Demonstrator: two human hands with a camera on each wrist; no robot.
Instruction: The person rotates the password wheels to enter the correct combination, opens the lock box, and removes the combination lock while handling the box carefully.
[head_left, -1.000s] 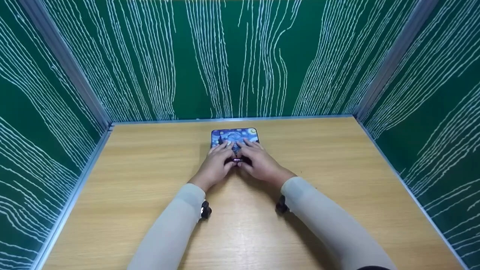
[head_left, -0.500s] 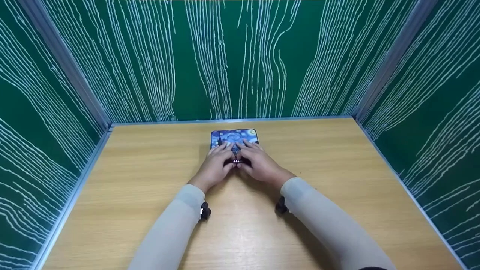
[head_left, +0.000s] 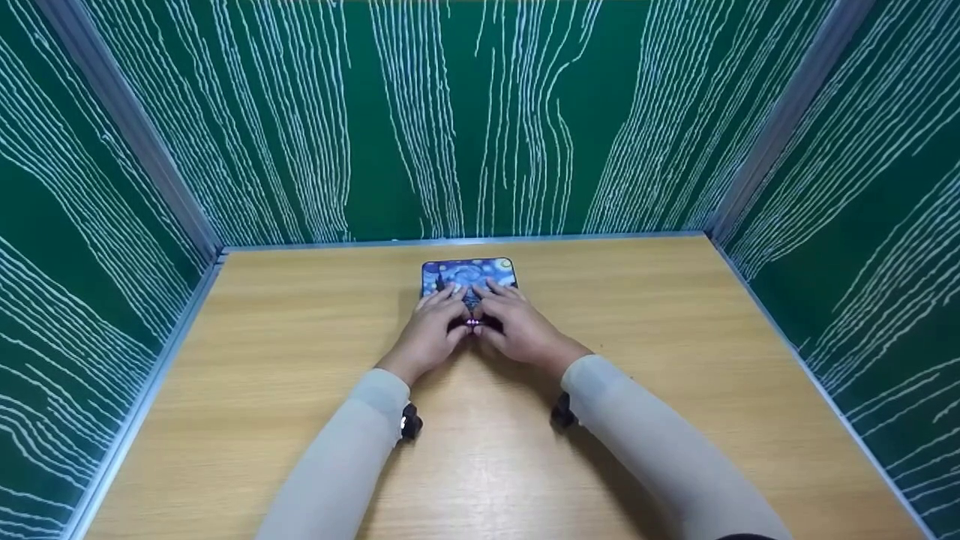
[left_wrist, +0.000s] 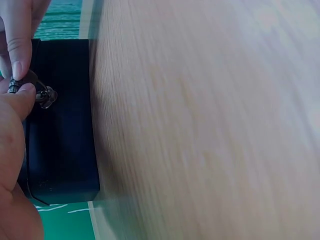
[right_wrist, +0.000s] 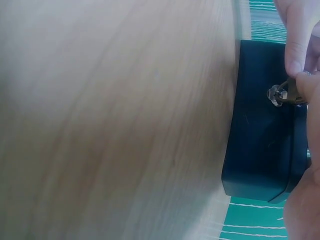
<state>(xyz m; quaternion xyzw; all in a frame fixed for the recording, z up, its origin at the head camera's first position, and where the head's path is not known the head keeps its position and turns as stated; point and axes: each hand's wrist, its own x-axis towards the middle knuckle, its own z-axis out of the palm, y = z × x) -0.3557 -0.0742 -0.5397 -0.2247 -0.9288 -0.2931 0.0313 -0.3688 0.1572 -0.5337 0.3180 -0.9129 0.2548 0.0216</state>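
Note:
A small box with a blue swirling night-sky picture on its lid stands near the back of the table. The wrist views show its plain dark front and a metal clasp. A small combination lock with number dials hangs at that clasp. My left hand pinches the lock from the left, its other fingers lying on the lid. From the right, my right hand pinches the same lock, with fingers also over the lid. Most of the lock is hidden behind fingertips.
The wooden table reaches back to a green wall with white wavy lines. Similar walls rise at both sides, joined by grey metal posts. Black wrist cameras sit under both sleeves.
Hands, box and lock stay in practically the same place. Only a very slight shift of the whole head view shows.

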